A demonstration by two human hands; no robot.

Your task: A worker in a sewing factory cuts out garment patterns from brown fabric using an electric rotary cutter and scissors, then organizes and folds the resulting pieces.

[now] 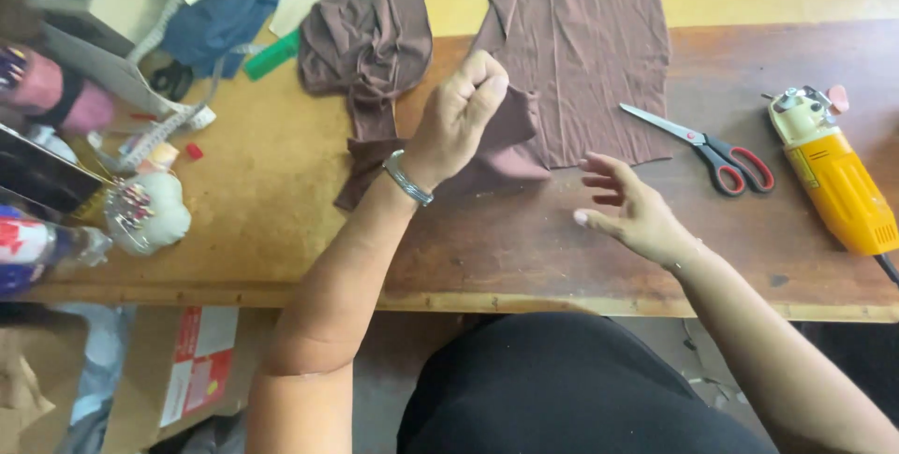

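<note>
My left hand (461, 117) is closed in a fist on a small folded piece of brown fabric (510, 150), lifting it a little above the wooden table (524, 248). A metal bangle sits on that wrist. My right hand (632, 211) hovers open over the table, fingers spread, just right of the small piece and holding nothing. A large flat brown fabric panel (585, 42) lies behind both hands. A crumpled brown fabric piece (370, 42) lies to its left.
Scissors with red and black handles (712, 150) lie right of my right hand. A yellow handheld electric cutter (833, 178) sits at the far right. A white pincushion (150, 211), a measuring tape (169, 126), a green ruler (281, 51) and a bottle (37, 248) crowd the left side.
</note>
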